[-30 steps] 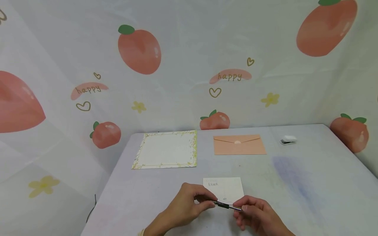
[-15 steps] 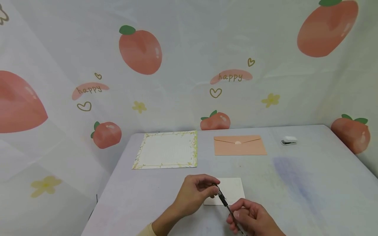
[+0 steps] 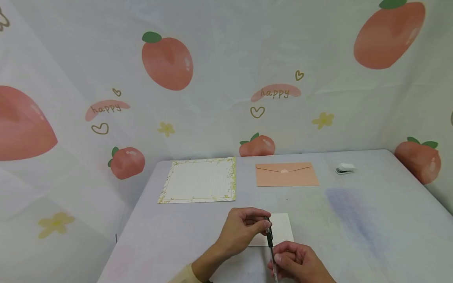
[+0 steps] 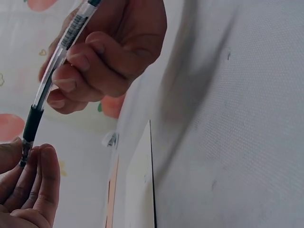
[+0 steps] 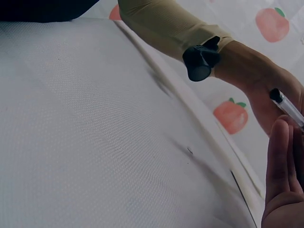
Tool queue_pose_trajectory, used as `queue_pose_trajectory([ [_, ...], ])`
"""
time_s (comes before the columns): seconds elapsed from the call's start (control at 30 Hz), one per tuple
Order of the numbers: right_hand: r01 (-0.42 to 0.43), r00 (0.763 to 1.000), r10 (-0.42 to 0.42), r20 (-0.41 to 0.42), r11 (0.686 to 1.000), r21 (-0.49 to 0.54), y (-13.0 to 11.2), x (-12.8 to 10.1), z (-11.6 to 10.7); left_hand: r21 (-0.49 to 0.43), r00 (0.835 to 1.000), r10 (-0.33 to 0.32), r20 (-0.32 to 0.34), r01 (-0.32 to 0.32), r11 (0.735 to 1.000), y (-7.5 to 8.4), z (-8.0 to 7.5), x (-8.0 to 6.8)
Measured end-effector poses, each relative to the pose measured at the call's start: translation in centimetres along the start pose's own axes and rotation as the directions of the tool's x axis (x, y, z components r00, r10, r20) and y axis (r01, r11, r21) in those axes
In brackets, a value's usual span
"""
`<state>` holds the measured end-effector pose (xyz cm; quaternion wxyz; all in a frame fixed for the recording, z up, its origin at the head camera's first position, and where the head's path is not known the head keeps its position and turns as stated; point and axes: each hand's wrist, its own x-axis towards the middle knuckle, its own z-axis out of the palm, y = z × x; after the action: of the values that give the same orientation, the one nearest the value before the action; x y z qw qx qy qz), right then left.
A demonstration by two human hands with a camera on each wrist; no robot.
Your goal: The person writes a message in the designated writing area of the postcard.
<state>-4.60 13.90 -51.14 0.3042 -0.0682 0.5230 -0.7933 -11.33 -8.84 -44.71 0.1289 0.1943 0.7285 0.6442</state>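
Note:
A pen (image 3: 270, 238) with a clear barrel and a black grip slants between both hands, its long axis pointing toward the wearer. My left hand (image 3: 244, 228) pinches its far end, just past the black grip, between thumb and fingers. Farther down the barrel, my right hand (image 3: 301, 261) holds the pen with curled fingers; the left wrist view shows this right hand (image 4: 109, 52) from the side. Below the left hand lies a white card (image 3: 282, 230) on the table, partly covered by that hand. In the right wrist view, the barrel's dark end (image 5: 275, 95) sticks out past the fingers.
A sheet of letter paper (image 3: 199, 181) with a floral border lies at the back left. Near the back edge are a peach-coloured envelope (image 3: 286, 177) and, to its right, a small white stapler (image 3: 345, 169). A peach-print curtain (image 3: 219, 118) hangs behind the table.
The pen has swung from nearly level to pointing toward the wearer. My left hand has moved forward and right over the card, while my right hand has come slightly nearer the wearer.

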Motion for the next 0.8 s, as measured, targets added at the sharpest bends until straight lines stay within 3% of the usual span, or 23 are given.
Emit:
queue_pose_trajectory([
  [0.23,0.074,0.996,-0.075,0.039,0.997,0.02,0.24,0.02,-0.16,-0.01,1.0,-0.004,-0.003,0.004,1.0,0.02,0.55,0.03],
  [0.57,0.06,0.998,-0.06,0.008,0.998,-0.024,0.08,0.02,-0.26,0.001,1.0,0.014,0.014,-0.014,1.0,-0.19,0.5,-0.13],
  [0.8,0.072,0.997,-0.07,0.031,0.996,-0.049,-0.15,-0.14,-0.47,0.014,0.998,0.039,0.048,-0.04,0.999,-0.23,0.12,-0.46],
])
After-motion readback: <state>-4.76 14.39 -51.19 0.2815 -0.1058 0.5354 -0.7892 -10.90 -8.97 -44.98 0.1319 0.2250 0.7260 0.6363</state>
